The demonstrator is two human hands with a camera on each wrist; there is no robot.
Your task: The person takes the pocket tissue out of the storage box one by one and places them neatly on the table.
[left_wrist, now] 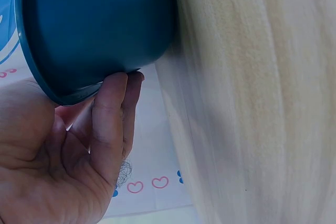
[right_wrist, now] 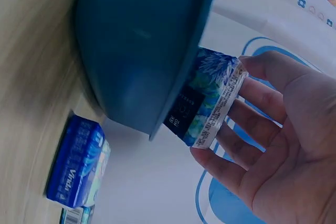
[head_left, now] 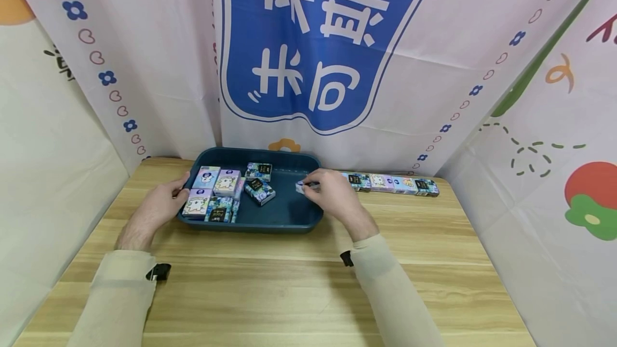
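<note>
Gripping the left end of a dark teal tray [head_left: 270, 228], the left hand [head_left: 163, 203] has its thumb over the rim and its fingers [left_wrist: 109, 121] pressed against the outer wall just below it. At the tray's right end, the right hand [head_left: 337, 193] pinches a floral packet [right_wrist: 202, 98] between thumb and fingertips; this packet is held up at the tray's rim, its dark blue-green face and black label turned partly to view, with small print along a whitish side. Inside the tray, toward its left end, sit a light blue packet [head_left: 207, 178], an upper lilac packet [head_left: 227, 183], a lower lilac packet [head_left: 197, 203] and a dark floral packet [head_left: 219, 210], close together. Nearer the tray's middle lie two more dark packets [head_left: 260, 191], one tilted at an angle, and the floor to their right is bare. Outside the tray, a row of packets [head_left: 382, 182] runs rightward along the wooden table [head_left: 250, 293], dark floral, lilac and light blue ones end to end; a blue side lettered Vinda [right_wrist: 73, 166] shows just beside the tray. Behind the tray hangs a white curtain [head_left: 168, 68] bearing a blue panel [head_left: 308, 31] with white characters.
</note>
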